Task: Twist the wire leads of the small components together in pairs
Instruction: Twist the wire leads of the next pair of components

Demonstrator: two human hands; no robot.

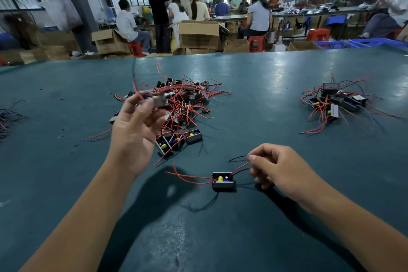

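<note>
My left hand (134,132) is raised above the green table (254,99) and pinches a small black component (159,101) between its fingertips, with red leads trailing up from it. It hovers at the left edge of a central pile of like components (184,108) tangled in red and black wires. Nearer to me, a single black component (223,181) with yellow and blue parts inside lies on the table. My right hand (279,169) pinches the ends of its red and black leads (239,166) just right of it.
A second, smaller heap of components (337,100) lies at the far right. Loose dark wires (8,117) lie at the left edge. Beyond the table's far edge stand cardboard boxes (198,36), red stools and several seated people.
</note>
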